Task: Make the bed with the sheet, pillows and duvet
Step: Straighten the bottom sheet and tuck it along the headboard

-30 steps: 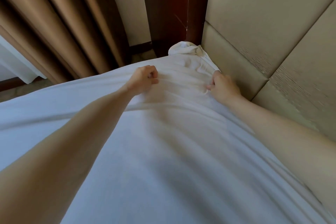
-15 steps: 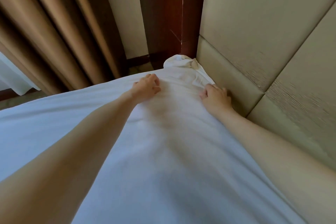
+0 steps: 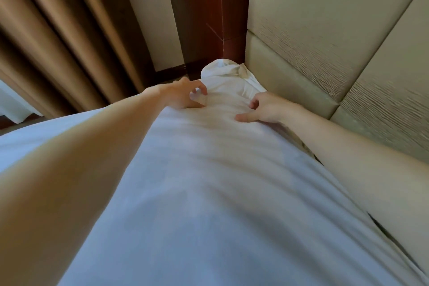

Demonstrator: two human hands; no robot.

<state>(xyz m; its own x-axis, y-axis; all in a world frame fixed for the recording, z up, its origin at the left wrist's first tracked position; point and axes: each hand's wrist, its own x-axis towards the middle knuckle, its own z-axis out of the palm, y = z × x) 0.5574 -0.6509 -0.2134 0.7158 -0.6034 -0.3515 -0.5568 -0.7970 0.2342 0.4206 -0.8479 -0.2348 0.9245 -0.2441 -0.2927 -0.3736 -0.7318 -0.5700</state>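
Observation:
A white sheet [image 3: 209, 181] covers the mattress and fills the lower part of the head view. Its far corner [image 3: 226, 72] is bunched up against the headboard. My left hand [image 3: 185, 96] hovers just left of that corner, fingers curled and apart, holding nothing. My right hand [image 3: 267, 108] rests on the sheet beside the headboard, fingers spread with the thumb pointing left. Both forearms reach in from the bottom corners. No pillows or duvet show.
A beige padded headboard [image 3: 325, 42] runs along the right. A dark red wooden panel [image 3: 209, 18] stands behind the corner. Brown curtains [image 3: 58, 42] hang at the left, with a strip of floor below them.
Both hands were fists gripping the sheet a second ago. They have let go, opened and moved toward the bunched corner. The view has tilted slightly.

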